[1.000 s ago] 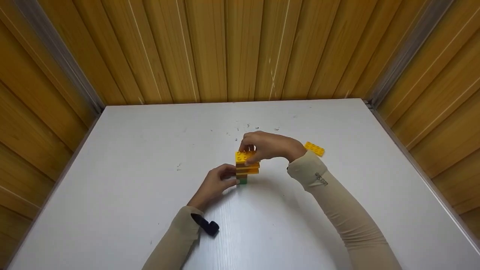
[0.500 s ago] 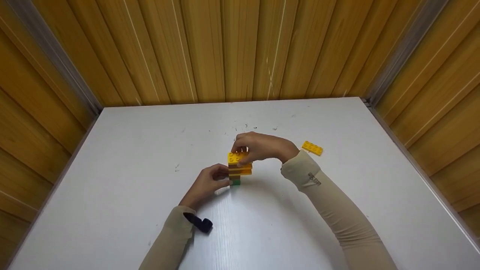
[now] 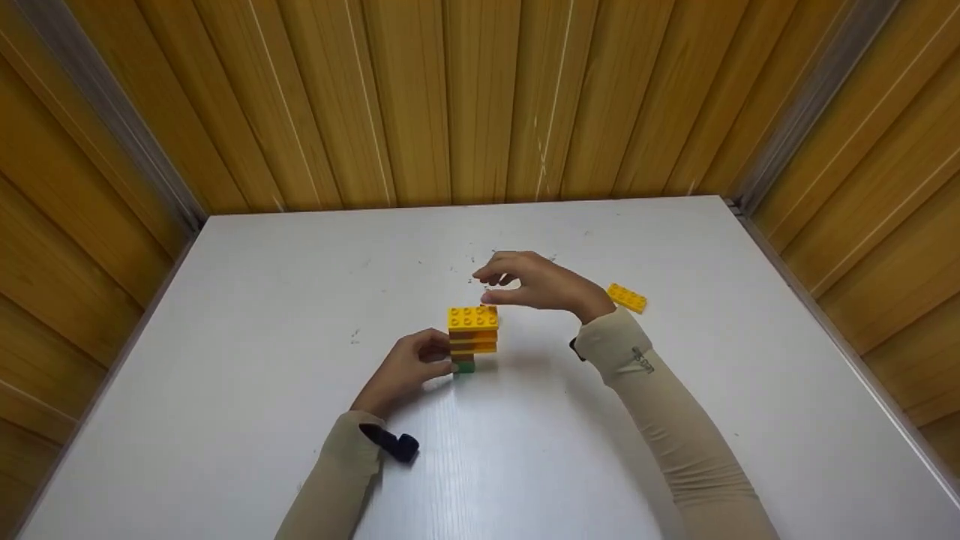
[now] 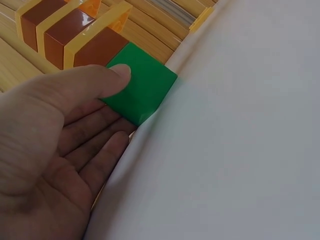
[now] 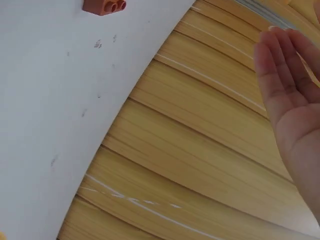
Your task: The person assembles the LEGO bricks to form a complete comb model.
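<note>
A tower of toy building bricks (image 3: 472,319) stands upright on the white table. A green brick (image 4: 145,82) forms its base; above it brown bricks (image 4: 101,47) alternate with wider yellow plates that overhang to the right. My left hand (image 3: 409,365) holds the foot of the tower from the left, its thumb on the green brick, the fingers partly hidden behind. Just above and behind the tower's right end hovers my right hand (image 3: 538,282), fingers loosely bent and thumb apart, holding nothing. The right wrist view shows the same hand's palm (image 5: 300,120).
A loose yellow plate (image 3: 627,297) lies on the table to the right, near my right wrist. A brown brick (image 5: 103,6) sits on the table in the right wrist view. Wood-patterned panels (image 3: 480,105) rise behind the table and at both sides.
My right hand has let go of the tower's top yellow plate and lifted up and away, baring its studs. The left hand keeps its hold; tower and left hand appear slightly further left.
</note>
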Tool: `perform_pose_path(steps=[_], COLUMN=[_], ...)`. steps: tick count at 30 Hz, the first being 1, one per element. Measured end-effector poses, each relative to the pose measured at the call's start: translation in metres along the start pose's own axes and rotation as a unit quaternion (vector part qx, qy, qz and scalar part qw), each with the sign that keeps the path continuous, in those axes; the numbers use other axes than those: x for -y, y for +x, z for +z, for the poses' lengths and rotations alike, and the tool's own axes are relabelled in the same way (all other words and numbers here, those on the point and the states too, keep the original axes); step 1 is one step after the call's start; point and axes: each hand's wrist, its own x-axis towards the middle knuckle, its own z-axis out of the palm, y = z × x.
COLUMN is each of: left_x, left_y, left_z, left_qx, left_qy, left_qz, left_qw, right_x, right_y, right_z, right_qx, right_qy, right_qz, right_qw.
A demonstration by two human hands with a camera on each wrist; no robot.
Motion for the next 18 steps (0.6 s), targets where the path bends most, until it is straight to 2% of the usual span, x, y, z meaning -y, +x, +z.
perform_pose_path(steps=[9,14,18], left_x=[0.002,0.001,0.000], left_y=[-0.002,-0.004,-0.004], left_z=[-0.006,-0.006,-0.005], left_qx=[-0.010,-0.006,-0.007], left_qy=[0.003,0.003,0.006], left_qz=[-0.016,-0.018,-0.018], left_qw=[0.9998,0.9998,0.9998], right_x=[-0.048,-0.066,-0.072], right_y=[-0.003,0.001,0.006], right_z=[0.022,0.037,0.048], right_qx=[-0.043,-0.039,-0.025], right_qy=[0.076,0.095,0.107], right_qz=[0.079,0.101,0.139], right_qw=[0.9930,0.9896,0.9842])
